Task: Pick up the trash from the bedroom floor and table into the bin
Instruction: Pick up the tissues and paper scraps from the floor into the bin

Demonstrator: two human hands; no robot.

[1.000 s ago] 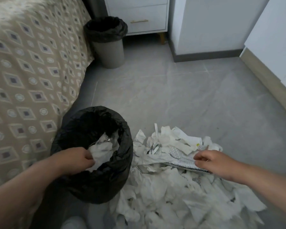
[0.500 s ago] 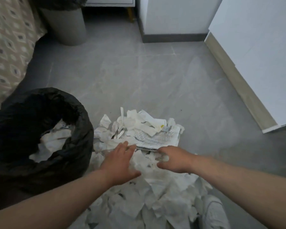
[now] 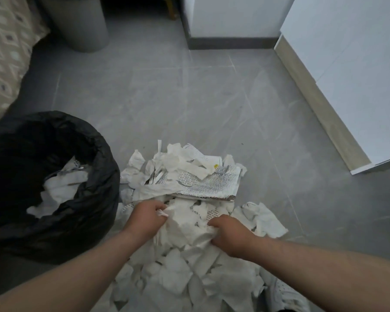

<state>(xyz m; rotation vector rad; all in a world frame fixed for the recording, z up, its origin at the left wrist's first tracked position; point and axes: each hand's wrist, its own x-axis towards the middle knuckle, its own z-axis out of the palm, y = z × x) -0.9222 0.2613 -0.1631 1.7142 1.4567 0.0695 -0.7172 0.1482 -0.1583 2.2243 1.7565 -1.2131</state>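
Note:
A pile of torn white paper and tissue scraps point(image 3: 185, 273) lies on the grey floor in front of me, with a silver patterned wrapper point(image 3: 214, 184) at its far edge. My left hand point(image 3: 144, 218) and my right hand point(image 3: 231, 237) both grip a bunch of white scraps point(image 3: 185, 224) from either side, fingers curled into it. The bin with a black bag liner point(image 3: 95, 199) stands just left of the pile, holding some white paper point(image 3: 61, 188).
A second grey bin point(image 3: 77, 23) stands at the back left beside the patterned bed cover point(image 3: 7, 55). White cabinets point(image 3: 347, 70) line the right side and the back. A white shoe point(image 3: 284, 293) shows at the bottom right. Bare grey tiles point(image 3: 189, 104) stretch beyond the pile.
My left hand left the bin and came to the pile. Both hands, flat on the scraps half a second ago, have now curled round a bunch of them.

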